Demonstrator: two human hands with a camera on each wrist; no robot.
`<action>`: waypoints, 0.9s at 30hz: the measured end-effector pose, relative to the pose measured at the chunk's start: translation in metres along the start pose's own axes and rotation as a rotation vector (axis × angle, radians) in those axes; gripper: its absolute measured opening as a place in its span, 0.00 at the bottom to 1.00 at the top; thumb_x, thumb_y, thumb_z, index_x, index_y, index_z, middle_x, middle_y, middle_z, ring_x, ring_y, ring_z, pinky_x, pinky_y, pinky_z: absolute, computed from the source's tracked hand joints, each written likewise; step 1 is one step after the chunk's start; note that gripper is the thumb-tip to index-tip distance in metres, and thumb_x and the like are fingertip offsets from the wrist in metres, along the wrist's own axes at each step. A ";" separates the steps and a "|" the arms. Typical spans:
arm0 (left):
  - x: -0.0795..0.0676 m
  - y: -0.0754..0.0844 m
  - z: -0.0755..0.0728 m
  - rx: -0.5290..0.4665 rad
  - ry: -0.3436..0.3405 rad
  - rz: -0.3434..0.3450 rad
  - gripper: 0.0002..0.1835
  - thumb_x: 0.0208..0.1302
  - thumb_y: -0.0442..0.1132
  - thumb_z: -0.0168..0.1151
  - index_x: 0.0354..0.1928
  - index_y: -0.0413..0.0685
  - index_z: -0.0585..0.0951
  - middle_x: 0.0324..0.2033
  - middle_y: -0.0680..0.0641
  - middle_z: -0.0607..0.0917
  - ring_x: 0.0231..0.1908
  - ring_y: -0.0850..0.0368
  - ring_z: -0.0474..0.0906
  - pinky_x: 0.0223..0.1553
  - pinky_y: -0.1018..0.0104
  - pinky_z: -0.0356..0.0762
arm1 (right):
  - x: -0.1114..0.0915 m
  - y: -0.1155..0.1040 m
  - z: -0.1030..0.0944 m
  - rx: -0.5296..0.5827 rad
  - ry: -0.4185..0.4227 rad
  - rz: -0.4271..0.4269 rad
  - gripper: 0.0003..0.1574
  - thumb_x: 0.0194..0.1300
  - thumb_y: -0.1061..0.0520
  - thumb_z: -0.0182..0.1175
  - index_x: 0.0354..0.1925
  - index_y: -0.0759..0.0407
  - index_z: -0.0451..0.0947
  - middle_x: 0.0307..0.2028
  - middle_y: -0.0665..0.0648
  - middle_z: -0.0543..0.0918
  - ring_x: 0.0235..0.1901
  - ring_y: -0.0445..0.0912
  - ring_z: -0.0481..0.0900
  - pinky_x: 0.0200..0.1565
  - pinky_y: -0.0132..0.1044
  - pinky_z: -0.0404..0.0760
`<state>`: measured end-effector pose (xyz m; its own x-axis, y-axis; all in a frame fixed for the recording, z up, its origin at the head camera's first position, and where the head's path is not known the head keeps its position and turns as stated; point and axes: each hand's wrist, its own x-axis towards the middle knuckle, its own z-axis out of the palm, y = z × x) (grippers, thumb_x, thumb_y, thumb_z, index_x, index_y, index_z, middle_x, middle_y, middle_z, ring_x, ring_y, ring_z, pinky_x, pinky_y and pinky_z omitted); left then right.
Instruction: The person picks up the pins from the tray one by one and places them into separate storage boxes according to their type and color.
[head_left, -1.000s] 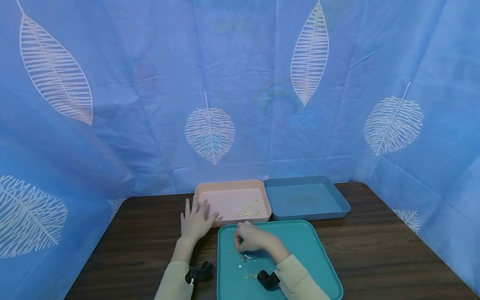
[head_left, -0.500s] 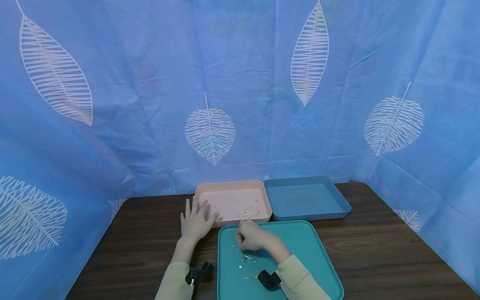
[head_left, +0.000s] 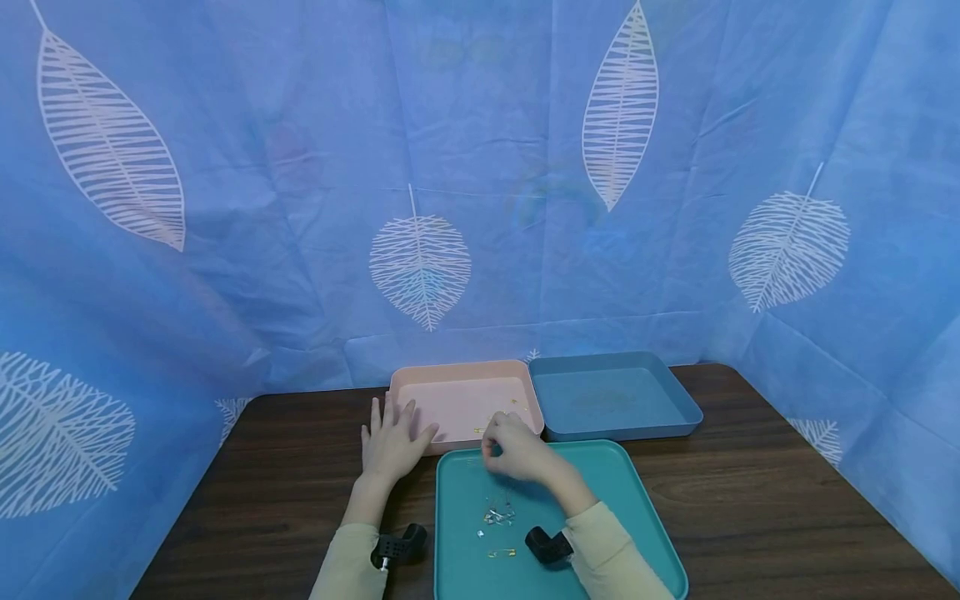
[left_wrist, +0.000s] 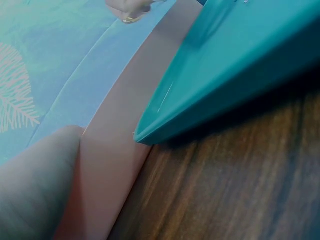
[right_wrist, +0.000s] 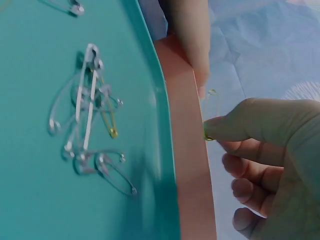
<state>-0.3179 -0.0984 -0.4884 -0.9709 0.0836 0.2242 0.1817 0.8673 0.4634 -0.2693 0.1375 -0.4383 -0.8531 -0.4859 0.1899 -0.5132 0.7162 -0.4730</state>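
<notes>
On the left, the dark wooden surface (head_left: 300, 467) stretches out in front of a blue curtain (head_left: 300, 250) printed with white leaves. My left hand (head_left: 392, 450) rests at the left end of the pink tray (head_left: 450, 400), fingers spread apart, with the thumb at its near wall. A few gold safety pins lie in the right part of this tray, partly hidden behind my other hand.

Just in front of the pink tray is the teal tray (head_left: 600, 575). On it lies a small heap of silver safety pins (right_wrist: 90, 110) with a gold one (right_wrist: 114, 132) tangled among them; a single gold safety pin (head_left: 502, 553) lies apart, nearer to me.

My right hand (head_left: 517, 446) is further right, raised at the pink tray's near rim. Its thumb and index finger pinch a gold safety pin (right_wrist: 208, 138) above that rim, the other fingers curled beneath. Below my right sleeve (head_left: 618, 554) sits a black wrist camera (head_left: 549, 546). The blue tray (head_left: 615, 400) stands at the far right, beside the pink one.
</notes>
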 end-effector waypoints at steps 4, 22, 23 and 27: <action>0.001 -0.001 0.000 0.005 -0.011 -0.004 0.41 0.64 0.68 0.51 0.73 0.53 0.64 0.76 0.36 0.48 0.76 0.34 0.36 0.67 0.25 0.46 | 0.002 0.004 -0.001 0.005 0.075 0.005 0.14 0.59 0.64 0.63 0.22 0.50 0.74 0.34 0.50 0.72 0.37 0.44 0.64 0.49 0.46 0.72; 0.002 -0.003 -0.001 0.009 -0.009 -0.010 0.41 0.64 0.69 0.50 0.73 0.54 0.64 0.76 0.36 0.49 0.76 0.34 0.35 0.67 0.26 0.47 | 0.016 0.012 -0.007 0.031 0.312 0.054 0.12 0.58 0.65 0.66 0.23 0.54 0.75 0.36 0.55 0.73 0.41 0.49 0.68 0.44 0.46 0.70; 0.002 -0.002 -0.001 0.008 -0.011 -0.009 0.41 0.65 0.69 0.50 0.73 0.54 0.64 0.76 0.37 0.49 0.76 0.34 0.35 0.67 0.25 0.46 | 0.017 0.012 -0.008 0.038 0.315 0.067 0.12 0.59 0.64 0.66 0.23 0.54 0.75 0.36 0.55 0.73 0.41 0.50 0.68 0.46 0.47 0.70; 0.001 -0.001 0.001 0.001 -0.011 -0.007 0.41 0.65 0.69 0.50 0.73 0.54 0.63 0.77 0.37 0.48 0.76 0.34 0.35 0.67 0.25 0.46 | 0.022 0.013 -0.011 0.075 0.317 0.109 0.12 0.60 0.63 0.66 0.24 0.53 0.75 0.38 0.56 0.74 0.44 0.54 0.69 0.50 0.53 0.70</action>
<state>-0.3193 -0.0983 -0.4894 -0.9739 0.0832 0.2112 0.1748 0.8686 0.4637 -0.2960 0.1415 -0.4313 -0.8954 -0.2198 0.3873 -0.4188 0.7112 -0.5646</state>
